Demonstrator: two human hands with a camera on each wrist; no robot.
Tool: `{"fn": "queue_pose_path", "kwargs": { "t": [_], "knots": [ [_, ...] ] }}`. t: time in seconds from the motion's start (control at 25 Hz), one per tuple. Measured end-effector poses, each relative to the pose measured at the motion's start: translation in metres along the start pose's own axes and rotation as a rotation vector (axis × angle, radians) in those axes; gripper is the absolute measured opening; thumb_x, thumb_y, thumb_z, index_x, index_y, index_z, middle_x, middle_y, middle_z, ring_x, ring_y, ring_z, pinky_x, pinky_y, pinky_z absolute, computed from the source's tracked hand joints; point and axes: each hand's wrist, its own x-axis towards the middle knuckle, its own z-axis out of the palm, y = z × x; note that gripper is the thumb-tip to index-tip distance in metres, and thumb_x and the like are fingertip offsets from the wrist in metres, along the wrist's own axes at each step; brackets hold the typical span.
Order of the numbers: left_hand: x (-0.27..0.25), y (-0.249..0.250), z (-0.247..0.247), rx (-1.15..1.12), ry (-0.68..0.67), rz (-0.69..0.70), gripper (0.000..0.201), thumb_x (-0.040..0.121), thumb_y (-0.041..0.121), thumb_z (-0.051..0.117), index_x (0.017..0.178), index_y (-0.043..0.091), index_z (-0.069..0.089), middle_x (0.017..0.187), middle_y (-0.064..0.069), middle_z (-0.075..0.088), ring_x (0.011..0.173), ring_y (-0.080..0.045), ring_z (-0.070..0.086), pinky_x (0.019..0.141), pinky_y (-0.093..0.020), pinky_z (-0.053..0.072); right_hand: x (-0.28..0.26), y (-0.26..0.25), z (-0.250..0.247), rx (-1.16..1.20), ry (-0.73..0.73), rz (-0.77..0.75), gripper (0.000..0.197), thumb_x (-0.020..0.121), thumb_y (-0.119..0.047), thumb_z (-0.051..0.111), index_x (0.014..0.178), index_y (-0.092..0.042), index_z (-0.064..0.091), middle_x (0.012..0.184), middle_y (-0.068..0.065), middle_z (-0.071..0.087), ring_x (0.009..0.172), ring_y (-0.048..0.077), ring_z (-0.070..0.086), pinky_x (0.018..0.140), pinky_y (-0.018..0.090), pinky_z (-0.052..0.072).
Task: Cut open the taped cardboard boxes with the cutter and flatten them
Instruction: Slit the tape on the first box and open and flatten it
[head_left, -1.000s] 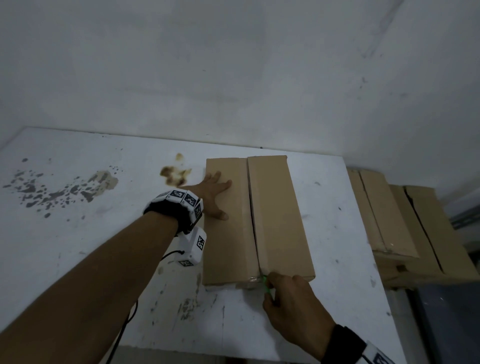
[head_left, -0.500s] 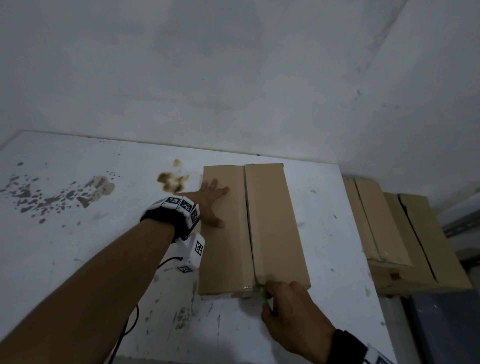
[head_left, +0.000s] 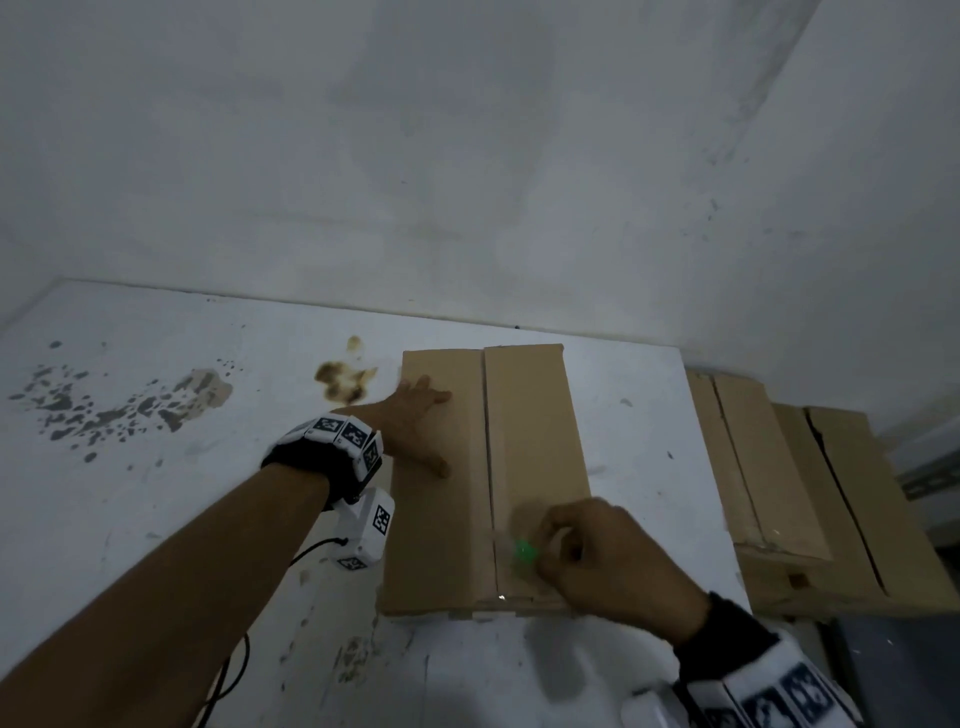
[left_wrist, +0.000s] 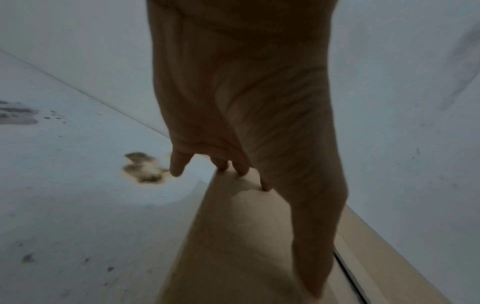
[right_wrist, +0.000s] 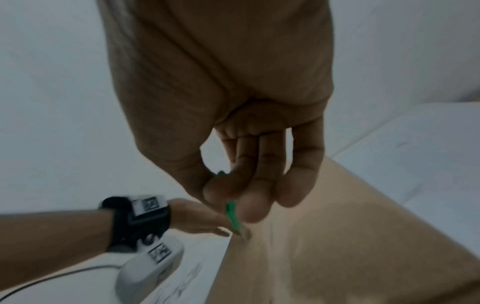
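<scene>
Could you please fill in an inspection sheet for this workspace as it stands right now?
Surface: white table, paint chipped, grey flecks at left, a brown stain near the box.
Job's things: box flat on the table, centre seam facing up; green cutter at the seam's near end.
Clutter: nothing seen on the table beyond the stains.
Hands: left hand pressed flat on the box's left flap; right hand pinches the cutter.
Cables: black cable hangs from the left wrist camera.
Surroundings: bare white wall; more boxes stacked right of the table.
</scene>
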Motion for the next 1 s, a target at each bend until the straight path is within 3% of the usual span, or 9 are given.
{"fn": "queue_pose_path", "kwargs": {
  "t": [0.08, 0.16, 0.28, 0.36, 0.44, 0.56, 0.72, 0.88, 1.0],
  "knots": [
    [0.000, 0.002, 0.006, -0.023, 0.139, -0.024, 0.112, 0.070, 0.073, 0.073, 0.156, 0.033, 0.015, 0.166, -0.003, 0.002, 0.152, -0.028, 0.004, 0.121, -0.052, 0.019, 0.029, 0.014, -0.007, 0.112, 0.214, 0.002, 0.016, 0.093, -0.018, 0.062, 0.076, -0.018, 0.063, 0.054, -0.011, 0.058, 0.050, 0.006, 0.053, 0.052, 0.020, 0.042],
    [0.005, 0.007, 0.017, -0.058, 0.257, -0.081, 0.115, 0.063, 0.083, 0.069, 0.154, 0.038, 0.016, 0.164, -0.002, 0.007, 0.150, -0.029, 0.008, 0.117, -0.058, 0.023, 0.067, 0.037, -0.003, 0.212, 0.319, 0.092, 0.021, 0.096, -0.015, 0.055, 0.076, -0.019, 0.055, 0.062, -0.008, 0.058, 0.055, 0.010, 0.052, 0.054, 0.022, 0.041],
    [0.020, 0.020, 0.029, -0.100, 0.306, -0.153, 0.127, 0.054, 0.091, 0.065, 0.155, 0.044, 0.004, 0.166, 0.002, -0.012, 0.152, -0.028, -0.010, 0.118, -0.065, 0.009, 0.109, 0.064, 0.000, 0.455, 0.338, 0.255, 0.017, 0.099, -0.022, 0.054, 0.084, -0.015, 0.053, 0.066, 0.006, 0.061, 0.055, 0.022, 0.052, 0.052, 0.031, 0.043],
    [0.031, 0.030, 0.029, -0.113, 0.282, -0.211, 0.136, 0.049, 0.094, 0.064, 0.155, 0.044, -0.006, 0.163, 0.000, -0.025, 0.151, -0.031, -0.021, 0.116, -0.067, -0.001, 0.118, 0.071, -0.002, 0.568, 0.318, 0.282, 0.016, 0.101, -0.023, 0.052, 0.091, -0.010, 0.051, 0.067, 0.011, 0.061, 0.051, 0.023, 0.052, 0.046, 0.029, 0.044],
    [0.039, 0.040, 0.025, -0.139, 0.277, -0.273, 0.141, 0.048, 0.092, 0.067, 0.154, 0.043, -0.012, 0.161, -0.005, -0.030, 0.149, -0.036, -0.024, 0.115, -0.070, -0.001, 0.119, 0.071, -0.001, 0.588, 0.279, 0.255, 0.018, 0.102, -0.023, 0.051, 0.095, -0.007, 0.049, 0.067, 0.011, 0.061, 0.049, 0.023, 0.052, 0.044, 0.028, 0.045],
    [0.051, 0.045, 0.016, -0.196, 0.264, -0.311, 0.146, 0.046, 0.082, 0.078, 0.153, 0.043, -0.013, 0.160, -0.008, -0.030, 0.148, -0.043, -0.016, 0.113, -0.071, 0.016, 0.116, 0.073, 0.004, 0.584, 0.276, 0.207, 0.018, 0.102, -0.022, 0.051, 0.094, -0.007, 0.047, 0.065, 0.009, 0.057, 0.049, 0.018, 0.050, 0.046, 0.028, 0.046],
    [0.056, 0.036, 0.008, -0.180, 0.254, -0.303, 0.146, 0.039, 0.080, 0.078, 0.152, 0.036, -0.004, 0.159, -0.013, -0.011, 0.145, -0.048, 0.002, 0.112, -0.059, 0.030, 0.116, 0.079, 0.009, 0.592, 0.283, 0.157, 0.018, 0.103, -0.020, 0.050, 0.090, -0.010, 0.044, 0.063, 0.007, 0.051, 0.050, 0.019, 0.048, 0.046, 0.028, 0.046],
    [0.047, 0.043, 0.012, -0.222, 0.274, -0.302, 0.122, 0.058, 0.070, 0.078, 0.151, 0.042, 0.003, 0.160, -0.006, -0.020, 0.147, -0.046, -0.003, 0.110, -0.067, 0.027, 0.117, 0.078, 0.011, 0.540, 0.286, 0.137, 0.017, 0.104, -0.022, 0.049, 0.094, -0.010, 0.043, 0.063, 0.009, 0.053, 0.051, 0.020, 0.049, 0.045, 0.028, 0.046],
    [0.041, 0.044, 0.008, -0.262, 0.257, -0.278, 0.121, 0.065, 0.065, 0.078, 0.154, 0.038, 0.001, 0.160, -0.007, -0.022, 0.148, -0.046, -0.006, 0.113, -0.067, 0.023, 0.115, 0.074, 0.011, 0.513, 0.292, 0.144, 0.016, 0.104, -0.022, 0.048, 0.094, -0.011, 0.042, 0.063, 0.009, 0.054, 0.050, 0.019, 0.050, 0.045, 0.026, 0.047]
  ]
}}
